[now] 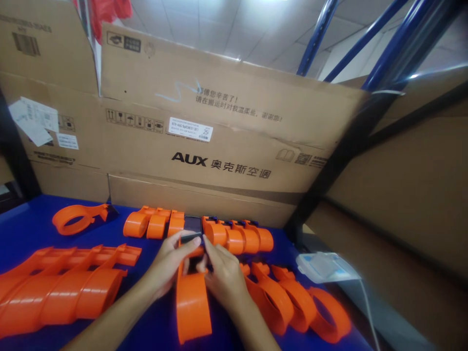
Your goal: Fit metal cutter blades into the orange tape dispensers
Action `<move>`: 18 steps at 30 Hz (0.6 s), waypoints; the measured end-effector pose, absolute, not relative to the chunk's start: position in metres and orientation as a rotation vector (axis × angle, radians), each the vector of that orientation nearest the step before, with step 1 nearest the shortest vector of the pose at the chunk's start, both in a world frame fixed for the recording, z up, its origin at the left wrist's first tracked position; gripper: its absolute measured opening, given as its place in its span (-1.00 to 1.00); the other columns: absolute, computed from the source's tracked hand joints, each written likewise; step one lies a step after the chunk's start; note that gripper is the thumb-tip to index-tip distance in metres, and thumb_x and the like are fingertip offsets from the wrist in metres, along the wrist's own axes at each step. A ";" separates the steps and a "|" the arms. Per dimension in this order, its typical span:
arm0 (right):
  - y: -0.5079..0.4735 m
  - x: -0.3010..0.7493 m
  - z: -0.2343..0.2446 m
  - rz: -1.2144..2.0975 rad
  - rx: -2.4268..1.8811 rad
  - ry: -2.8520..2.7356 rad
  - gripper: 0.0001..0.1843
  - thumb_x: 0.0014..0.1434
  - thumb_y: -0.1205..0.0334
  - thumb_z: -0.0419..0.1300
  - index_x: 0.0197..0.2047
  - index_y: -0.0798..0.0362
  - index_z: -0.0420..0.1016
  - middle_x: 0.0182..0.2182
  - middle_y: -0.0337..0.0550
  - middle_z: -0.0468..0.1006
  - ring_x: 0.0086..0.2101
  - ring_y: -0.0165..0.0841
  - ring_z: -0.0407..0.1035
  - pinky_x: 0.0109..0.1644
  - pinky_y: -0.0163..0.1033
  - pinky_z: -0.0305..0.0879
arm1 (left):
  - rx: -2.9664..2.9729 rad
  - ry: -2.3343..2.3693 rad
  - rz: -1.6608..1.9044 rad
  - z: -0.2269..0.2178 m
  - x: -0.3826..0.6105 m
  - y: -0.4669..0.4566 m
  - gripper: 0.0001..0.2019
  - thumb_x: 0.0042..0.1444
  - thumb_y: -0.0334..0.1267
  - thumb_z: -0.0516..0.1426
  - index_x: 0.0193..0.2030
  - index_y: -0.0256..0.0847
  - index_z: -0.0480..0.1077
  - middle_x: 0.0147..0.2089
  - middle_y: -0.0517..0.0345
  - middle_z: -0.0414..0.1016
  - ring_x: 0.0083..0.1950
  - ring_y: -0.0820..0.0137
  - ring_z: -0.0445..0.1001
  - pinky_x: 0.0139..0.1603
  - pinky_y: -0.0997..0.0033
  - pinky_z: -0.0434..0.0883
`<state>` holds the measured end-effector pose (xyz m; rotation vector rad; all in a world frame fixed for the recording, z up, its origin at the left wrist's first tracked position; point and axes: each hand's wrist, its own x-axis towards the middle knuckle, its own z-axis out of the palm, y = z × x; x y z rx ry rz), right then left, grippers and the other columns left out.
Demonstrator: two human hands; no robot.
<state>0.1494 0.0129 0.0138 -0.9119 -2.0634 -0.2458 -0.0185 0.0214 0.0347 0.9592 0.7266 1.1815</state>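
An orange plastic tape dispenser (193, 304), with a wide ring at its near end, is held between both hands in the middle of the blue table. My left hand (173, 258) grips its far end, thumb pressed along a black piece (190, 237) there. My right hand (224, 270) closes round the same end from the right, fingers bent; some fingertips are hidden. Just beyond the hands lies a dark rectangular object (193, 224), partly covered by them.
Several orange dispensers (62, 292) stand in a row at left, more (237, 238) at the back and more (296, 302) at right. One with a dark tip (75, 219) lies back left. Cardboard (226, 146) walls the rear. A clear plastic case (329, 266) and blue-black posts (325, 170) flank the right.
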 end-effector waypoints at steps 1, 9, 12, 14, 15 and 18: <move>0.013 0.150 0.013 -0.246 -0.903 -2.068 -0.36 0.24 0.46 0.10 0.39 0.18 0.19 -0.41 -0.09 0.54 -0.43 -0.27 0.41 -0.32 -0.17 0.47 | 0.960 0.729 1.172 0.034 -0.019 0.022 -0.60 0.04 -0.06 0.38 -0.06 -0.25 0.50 -0.49 0.30 0.45 -0.66 0.63 0.25 -0.65 0.62 0.19; 0.013 0.155 0.024 -0.179 -0.934 -2.098 -0.43 0.27 0.40 0.09 0.35 0.16 0.28 -0.37 -0.05 0.55 -0.40 -0.26 0.44 -0.32 -0.17 0.47 | 1.000 0.724 1.196 0.031 -0.021 0.029 -0.57 0.02 -0.03 0.37 -0.06 -0.26 0.49 -0.61 0.37 0.34 -0.72 0.62 0.18 -0.70 0.62 0.10; 0.013 0.156 0.032 -0.107 -0.927 -2.090 -0.49 0.31 0.28 0.15 0.31 0.10 0.34 -0.34 -0.05 0.58 -0.38 -0.26 0.46 -0.34 -0.19 0.47 | 1.033 0.735 1.244 0.028 -0.021 0.030 -0.60 0.09 0.04 0.31 -0.10 -0.24 0.48 -0.65 0.38 0.31 -0.76 0.60 0.14 -0.74 0.60 0.04; 0.012 0.155 0.033 -0.079 -0.936 -2.024 -0.53 0.31 0.23 0.19 0.27 0.07 0.39 -0.33 -0.06 0.59 -0.38 -0.27 0.46 -0.34 -0.20 0.47 | 1.074 0.734 1.275 0.026 -0.020 0.029 -0.61 0.14 0.09 0.24 -0.14 -0.22 0.47 -0.61 0.35 0.35 -0.77 0.61 0.13 -0.75 0.58 0.01; 0.011 0.154 0.033 -0.070 -0.945 -1.983 -0.55 0.31 0.22 0.20 0.25 0.06 0.42 -0.33 -0.07 0.59 -0.39 -0.28 0.46 -0.35 -0.21 0.46 | 1.101 0.735 1.285 0.026 -0.019 0.028 -0.62 0.16 0.10 0.22 -0.17 -0.21 0.47 -0.59 0.33 0.38 -0.78 0.61 0.13 -0.75 0.58 0.01; 0.008 0.148 0.030 -0.063 -0.974 -1.900 -0.62 0.30 0.24 0.19 0.18 0.05 0.47 -0.36 -0.10 0.58 -0.43 -0.30 0.45 -0.38 -0.22 0.45 | 1.177 0.754 1.303 0.026 -0.018 0.028 -0.65 0.17 0.08 0.21 -0.20 -0.20 0.45 -0.51 0.30 0.43 -0.77 0.63 0.15 -0.73 0.56 0.02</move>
